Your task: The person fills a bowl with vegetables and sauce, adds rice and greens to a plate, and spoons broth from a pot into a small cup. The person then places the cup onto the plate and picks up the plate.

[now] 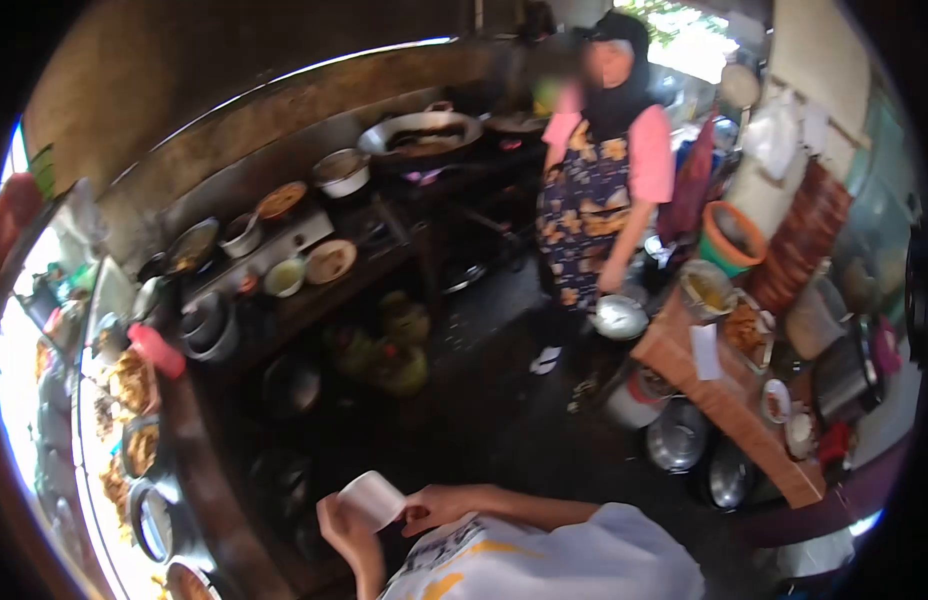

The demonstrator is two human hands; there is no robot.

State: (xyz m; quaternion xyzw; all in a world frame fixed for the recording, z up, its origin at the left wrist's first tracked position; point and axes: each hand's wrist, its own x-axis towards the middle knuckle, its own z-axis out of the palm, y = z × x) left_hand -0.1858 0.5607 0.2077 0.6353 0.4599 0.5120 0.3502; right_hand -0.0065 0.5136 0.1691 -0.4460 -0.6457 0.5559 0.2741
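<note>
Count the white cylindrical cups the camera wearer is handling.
1: the white cylindrical cup, between the wearer's bare left hand and bare right hand; any nested inside would be hidden.

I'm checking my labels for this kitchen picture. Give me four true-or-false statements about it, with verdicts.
1. The left hand holds a white cup. True.
2. The apron across the kitchen is plain white. False: the apron is dark with a floral pattern.
3. The sleeve above that apron is pink. True.
4. The wok is left of the white pot in the picture. False: the wok is right of the white pot.
</note>
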